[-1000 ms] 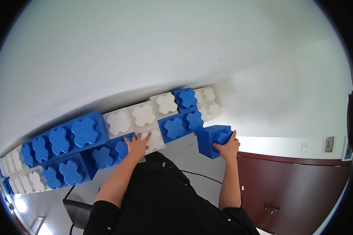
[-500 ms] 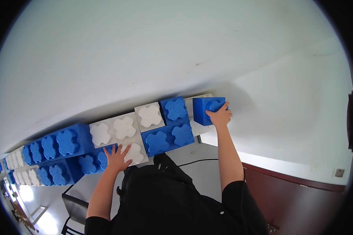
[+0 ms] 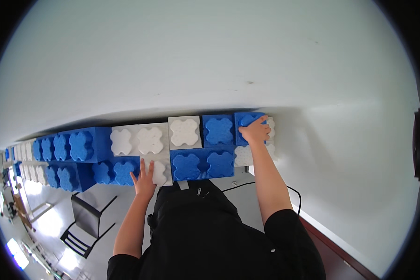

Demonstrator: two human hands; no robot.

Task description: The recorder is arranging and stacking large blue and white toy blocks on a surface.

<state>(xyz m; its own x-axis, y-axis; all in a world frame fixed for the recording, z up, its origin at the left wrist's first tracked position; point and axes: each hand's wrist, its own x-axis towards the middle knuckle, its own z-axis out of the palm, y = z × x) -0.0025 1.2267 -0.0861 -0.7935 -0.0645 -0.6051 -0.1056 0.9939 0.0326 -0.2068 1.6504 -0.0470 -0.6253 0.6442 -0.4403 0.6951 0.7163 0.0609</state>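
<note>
My right hand (image 3: 255,131) lies flat, fingers closed over the small blue block (image 3: 247,122) at the right end of the top row. My left hand (image 3: 144,179), fingers spread, braces a white block (image 3: 157,171) in the lower row. The block wall (image 3: 196,149) against the white room wall (image 3: 210,56) appears largely built; this block seems nearly seated.

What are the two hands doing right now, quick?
Left hand: open, fingers spread flat against a white studded block in the lower row.
Right hand: gripping the blue studded block at the wall's top right end.
</note>
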